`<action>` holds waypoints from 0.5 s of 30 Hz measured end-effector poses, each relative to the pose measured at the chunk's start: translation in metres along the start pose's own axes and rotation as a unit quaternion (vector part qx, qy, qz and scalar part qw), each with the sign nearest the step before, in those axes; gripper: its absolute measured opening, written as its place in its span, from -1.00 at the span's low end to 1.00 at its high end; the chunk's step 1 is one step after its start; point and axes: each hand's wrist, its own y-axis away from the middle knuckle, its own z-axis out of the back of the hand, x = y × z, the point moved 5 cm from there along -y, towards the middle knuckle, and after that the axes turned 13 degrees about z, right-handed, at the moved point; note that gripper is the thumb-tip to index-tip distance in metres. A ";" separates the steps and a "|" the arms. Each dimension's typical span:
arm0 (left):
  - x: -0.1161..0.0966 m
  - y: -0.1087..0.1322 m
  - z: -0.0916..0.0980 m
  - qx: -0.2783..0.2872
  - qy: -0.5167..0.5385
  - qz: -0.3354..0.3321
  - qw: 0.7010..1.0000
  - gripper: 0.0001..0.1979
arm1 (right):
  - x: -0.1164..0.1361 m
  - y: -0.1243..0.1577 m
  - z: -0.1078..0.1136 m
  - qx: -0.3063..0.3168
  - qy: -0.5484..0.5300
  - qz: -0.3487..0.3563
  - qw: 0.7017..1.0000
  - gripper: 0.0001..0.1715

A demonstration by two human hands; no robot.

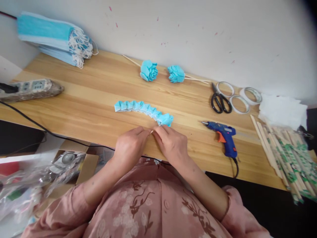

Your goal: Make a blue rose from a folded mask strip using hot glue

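Beige stick (152,131), axis aslant up-right toward petals (166,119), left grip (131,142) and right grip (172,142) pinching it

On the table (91,82), a stack of masks (47,29) lies at the upper left of the frame, above a power strip (32,90). Two flowers (149,70) lie side by side at upper centre, above a row of folded pieces (140,107). Right of centre, scissors (217,93) and tape rolls (258,97) lie above a glue gun (224,134); chopsticks (292,158) lie lower right, below paper sheets (282,109).
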 end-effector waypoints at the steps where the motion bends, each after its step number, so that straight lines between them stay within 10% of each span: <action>1: -0.001 0.000 0.000 -0.002 -0.004 0.001 1.000 -0.68 | 0.001 0.000 0.000 -0.004 0.012 0.001 1.000 -0.80; 15: 0.004 0.014 0.004 -0.026 0.023 0.010 0.999 -0.67 | 0.003 -0.002 0.001 0.010 0.007 0.019 1.000 -0.80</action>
